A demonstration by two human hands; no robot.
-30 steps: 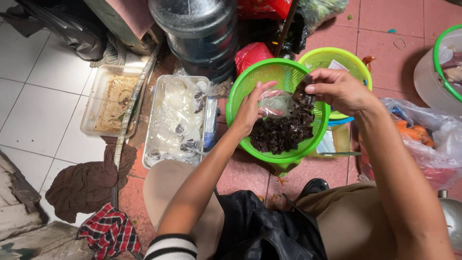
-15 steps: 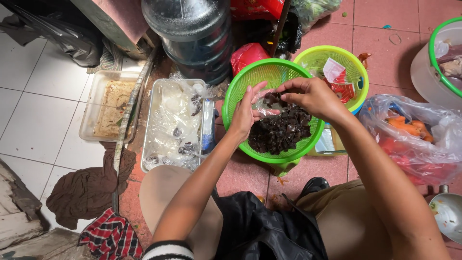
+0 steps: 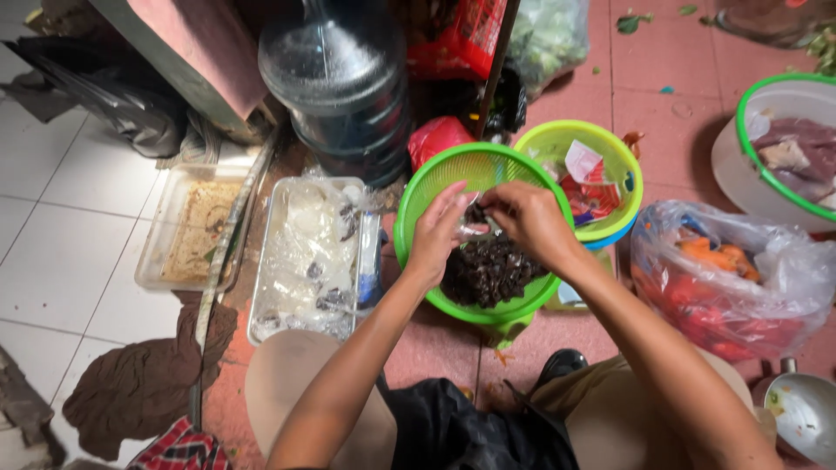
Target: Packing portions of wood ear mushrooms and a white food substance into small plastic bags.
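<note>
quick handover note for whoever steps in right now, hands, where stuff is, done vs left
Left hand: over the green colander, pinching a small clear plastic bag.
Right hand: at the same bag from the other side, grip closed on it.
Dark pieces: heaped in the colander's near half.
Done: a pile already lies in the colander.
Left: the bag is not yet put down; what remains inside cannot be told.
Nearby: second colander with wrappers, metal tray with clear plastic, bag of orange vegetables.
</note>
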